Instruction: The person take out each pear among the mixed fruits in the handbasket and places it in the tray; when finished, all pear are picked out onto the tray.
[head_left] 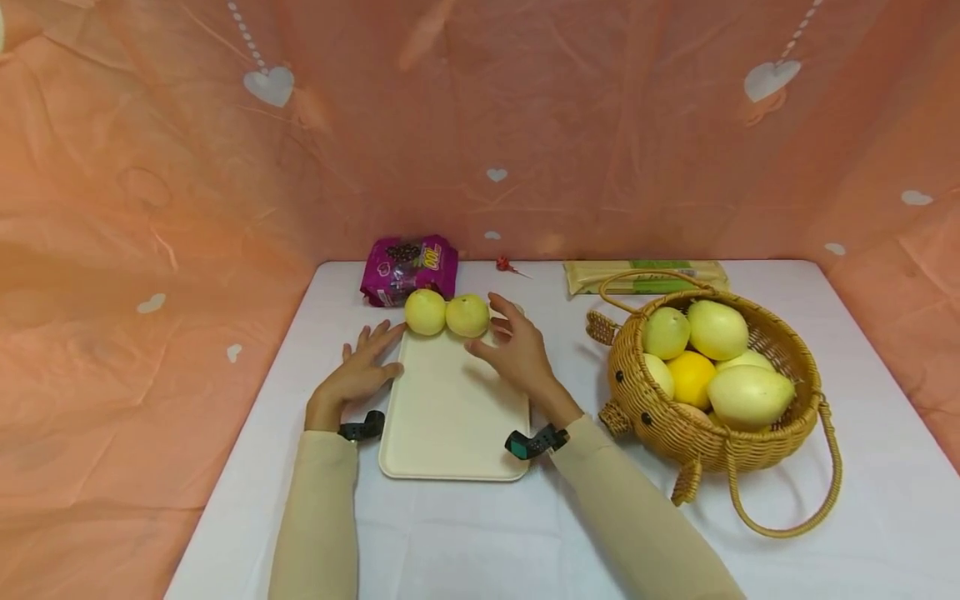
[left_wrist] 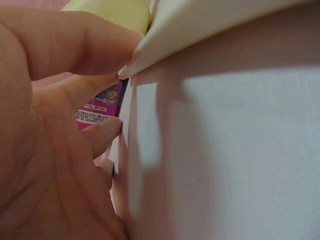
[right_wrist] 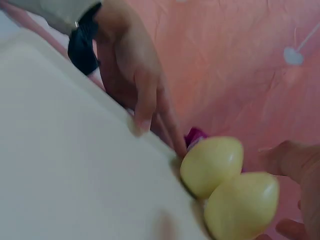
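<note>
A cream rectangular tray [head_left: 453,417] lies on the white table. Two round, pale yellow-green fruits [head_left: 424,313] sit side by side at its far end; in the right wrist view these fruits [right_wrist: 245,207] touch each other. My left hand [head_left: 351,379] rests along the tray's left edge, fingers extended and thumb against the rim, as the left wrist view also shows. Beside the right-hand fruit [head_left: 467,316] is my right hand [head_left: 522,354], its fingers spread and thumb out over the tray. It grips nothing; whether a fingertip touches the fruit I cannot tell.
Behind the fruits stands a purple snack bag [head_left: 411,271]. A small red item with a thin stick [head_left: 504,264] and a long pale-green packet [head_left: 645,277] lie along the back edge. At right, a pig-shaped wicker basket [head_left: 697,454] holds several yellow and green fruits.
</note>
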